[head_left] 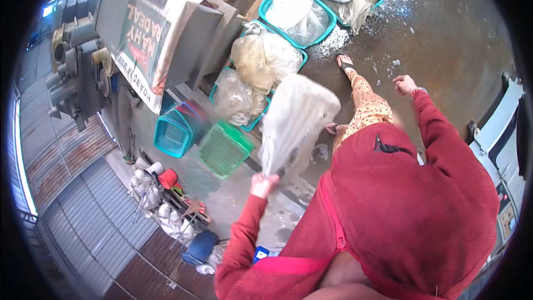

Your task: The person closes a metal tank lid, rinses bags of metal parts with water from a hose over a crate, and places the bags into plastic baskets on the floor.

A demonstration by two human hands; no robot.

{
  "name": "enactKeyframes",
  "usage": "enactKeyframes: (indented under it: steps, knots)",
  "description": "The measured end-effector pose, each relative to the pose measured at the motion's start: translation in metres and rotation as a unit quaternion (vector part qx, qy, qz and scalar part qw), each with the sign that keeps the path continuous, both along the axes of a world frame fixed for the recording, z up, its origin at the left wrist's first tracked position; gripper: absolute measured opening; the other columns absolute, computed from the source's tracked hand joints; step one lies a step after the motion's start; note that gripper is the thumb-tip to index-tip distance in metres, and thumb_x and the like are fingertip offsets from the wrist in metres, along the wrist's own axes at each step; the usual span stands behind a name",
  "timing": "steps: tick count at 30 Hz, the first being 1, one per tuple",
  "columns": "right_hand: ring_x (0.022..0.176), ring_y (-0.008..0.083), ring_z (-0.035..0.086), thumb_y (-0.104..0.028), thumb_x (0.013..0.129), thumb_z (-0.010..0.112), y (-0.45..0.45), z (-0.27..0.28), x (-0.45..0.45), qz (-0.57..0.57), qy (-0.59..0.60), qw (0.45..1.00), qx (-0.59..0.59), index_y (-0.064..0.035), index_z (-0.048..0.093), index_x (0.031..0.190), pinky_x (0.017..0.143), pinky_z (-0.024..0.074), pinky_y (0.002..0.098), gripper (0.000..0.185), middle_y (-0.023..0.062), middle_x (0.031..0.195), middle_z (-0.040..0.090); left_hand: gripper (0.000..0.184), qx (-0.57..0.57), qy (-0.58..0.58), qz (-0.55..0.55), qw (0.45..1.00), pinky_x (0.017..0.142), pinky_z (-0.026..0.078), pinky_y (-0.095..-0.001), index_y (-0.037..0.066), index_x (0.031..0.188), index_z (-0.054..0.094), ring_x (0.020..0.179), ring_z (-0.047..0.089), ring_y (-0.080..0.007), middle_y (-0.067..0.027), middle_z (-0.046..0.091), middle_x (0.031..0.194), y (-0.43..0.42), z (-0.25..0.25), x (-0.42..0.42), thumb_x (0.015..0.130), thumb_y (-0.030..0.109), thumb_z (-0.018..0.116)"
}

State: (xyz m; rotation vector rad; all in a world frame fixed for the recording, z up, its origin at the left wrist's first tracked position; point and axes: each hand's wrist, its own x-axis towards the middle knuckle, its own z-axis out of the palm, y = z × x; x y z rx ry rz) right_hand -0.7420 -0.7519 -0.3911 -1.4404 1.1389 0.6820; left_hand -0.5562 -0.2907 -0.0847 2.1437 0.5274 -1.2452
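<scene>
My left hand [264, 185] is closed round the gathered end of a large whitish plastic bag [300, 114], which hangs out from it beside the baskets. My right hand [405, 85] is held away from my body above the wet floor. Its fingers are loosely bent and apart, with nothing visible in them. Teal baskets [331, 29] near the bag hold clear and whitish plastic bags [277, 55]. A green basket [225, 150] stands on the floor left of the held bag.
Stacked teal baskets [173, 133] sit beside a grey box-like structure with a printed sheet [147, 39]. White bits [336, 41] lie on the wet floor near my sandalled foot [345, 62]. A red container [167, 178] and bundles are at the lower left, machinery at the right edge.
</scene>
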Motion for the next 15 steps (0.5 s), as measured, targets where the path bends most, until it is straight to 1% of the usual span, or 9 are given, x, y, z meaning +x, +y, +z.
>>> enactKeyframes:
  steps: [1,3,4,7,8,10,11,13,15]
  knots:
    - [0.049,0.0133,0.051,-0.007,0.072,0.036,-0.013,0.000,-0.005,-0.036,0.012,0.999,0.012,-0.0032,0.052,0.097,0.042,0.0439,0.0257,0.030,0.0048,0.062,0.053,0.011,0.011,0.003,-0.053,0.999,0.038,0.031,-0.0213,0.002,0.068,0.057,0.041,0.041,-0.0057,0.0015,0.048,0.051,-0.012,0.000,0.024,0.061,0.010,0.057]
    - [0.050,0.0128,0.050,-0.008,0.073,0.039,-0.038,-0.006,-0.025,-0.093,0.007,0.996,0.006,-0.0045,0.051,0.100,0.043,0.0430,0.0271,0.029,0.0040,0.063,0.053,0.012,-0.001,-0.006,-0.068,0.998,0.038,0.031,-0.0213,0.002,0.069,0.057,0.041,0.040,-0.0052,0.0026,0.047,0.050,-0.042,-0.003,0.059,0.060,0.011,0.057]
    - [0.050,0.0125,0.050,-0.009,0.075,0.038,-0.046,0.001,-0.032,-0.128,0.010,0.992,0.005,-0.0049,0.051,0.099,0.043,0.0432,0.0270,0.028,0.0033,0.063,0.053,0.009,-0.015,-0.018,-0.066,0.998,0.037,0.030,-0.0210,0.003,0.066,0.055,0.040,0.039,-0.0053,0.0028,0.046,0.050,-0.058,-0.006,0.074,0.060,0.010,0.056]
    - [0.051,0.0123,0.050,-0.011,0.076,0.038,-0.062,0.000,-0.065,-0.181,0.019,0.983,-0.002,-0.0055,0.051,0.099,0.044,0.0433,0.0273,0.027,0.0028,0.064,0.052,0.005,-0.067,-0.057,-0.056,0.995,0.036,0.025,-0.0204,0.006,0.060,0.049,0.038,0.035,-0.0058,0.0032,0.042,0.048,-0.111,-0.031,0.112,0.058,0.006,0.054]
    - [0.051,0.0122,0.050,-0.011,0.076,0.038,-0.064,-0.001,-0.075,-0.175,0.036,0.984,-0.014,-0.0059,0.050,0.100,0.044,0.0434,0.0269,0.027,0.0025,0.063,0.052,0.005,-0.088,-0.058,-0.050,0.993,0.037,0.025,-0.0201,0.006,0.061,0.050,0.038,0.034,-0.0055,0.0035,0.042,0.049,-0.127,-0.037,0.127,0.058,0.005,0.053]
    - [0.051,0.0119,0.050,-0.010,0.076,0.038,-0.061,0.003,-0.092,-0.229,0.021,0.973,-0.020,-0.0048,0.049,0.100,0.043,0.0430,0.0259,0.027,0.0027,0.064,0.052,0.005,-0.121,-0.060,-0.036,0.990,0.037,0.025,-0.0191,0.006,0.063,0.050,0.038,0.034,-0.0051,0.0036,0.043,0.051,-0.160,-0.048,0.164,0.059,0.003,0.052]
    - [0.051,0.0117,0.050,-0.010,0.076,0.038,-0.057,0.009,-0.100,-0.253,0.016,0.967,-0.026,-0.0043,0.048,0.100,0.043,0.0429,0.0254,0.027,0.0027,0.064,0.052,0.006,-0.140,-0.046,-0.017,0.989,0.037,0.028,-0.0180,0.006,0.067,0.051,0.039,0.036,-0.0048,0.0031,0.045,0.053,-0.171,-0.059,0.181,0.063,0.003,0.052]
    - [0.052,0.0119,0.051,-0.010,0.076,0.039,-0.045,0.012,-0.114,-0.313,-0.002,0.950,-0.014,-0.0033,0.049,0.100,0.045,0.0436,0.0246,0.027,0.0032,0.064,0.053,0.005,-0.144,-0.032,0.014,0.989,0.036,0.030,-0.0177,0.006,0.071,0.052,0.041,0.039,-0.0050,0.0023,0.047,0.056,-0.193,-0.086,0.210,0.067,0.004,0.053]
    - [0.052,0.0108,0.051,-0.007,0.075,0.040,-0.028,0.039,-0.103,-0.331,0.005,0.944,-0.017,-0.0015,0.050,0.095,0.044,0.0425,0.0233,0.024,0.0039,0.065,0.053,0.005,-0.122,-0.024,0.027,0.992,0.036,0.032,-0.0180,0.006,0.073,0.051,0.040,0.040,-0.0057,0.0016,0.048,0.059,-0.204,-0.131,0.241,0.068,0.005,0.053]
